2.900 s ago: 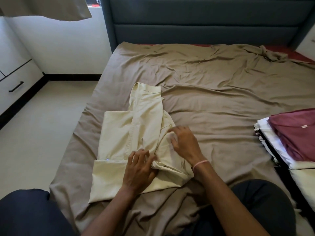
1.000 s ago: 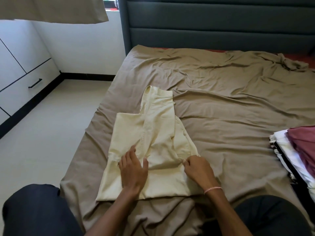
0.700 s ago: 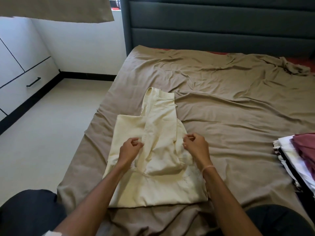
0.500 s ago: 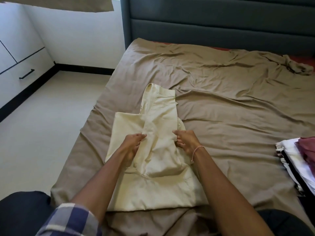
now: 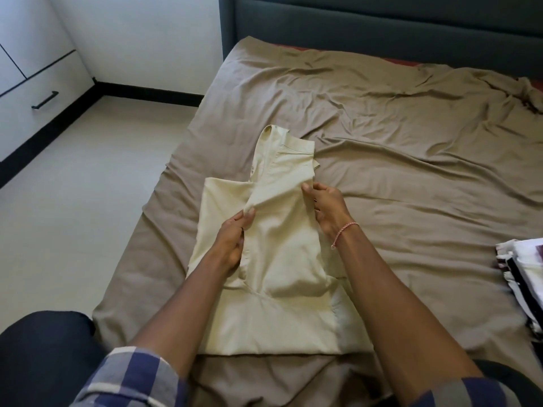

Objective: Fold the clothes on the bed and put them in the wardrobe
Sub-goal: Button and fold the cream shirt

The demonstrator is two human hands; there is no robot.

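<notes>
I am pinching the shirt (image 5: 282,259) at both edges of its middle strip, left hand (image 5: 232,245) and right hand (image 5: 329,210). It is lying lengthwise toward the headboard (image 5: 382,30), collar beyond my grip, right hand nearer.

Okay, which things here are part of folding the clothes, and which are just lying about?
In the job: pale yellow shirt, gripped by left hand and right hand; stack of folded clothes at the right edge; white cabinet, possibly the wardrobe.
Just there: brown bedsheet, dark headboard, floor.
</notes>
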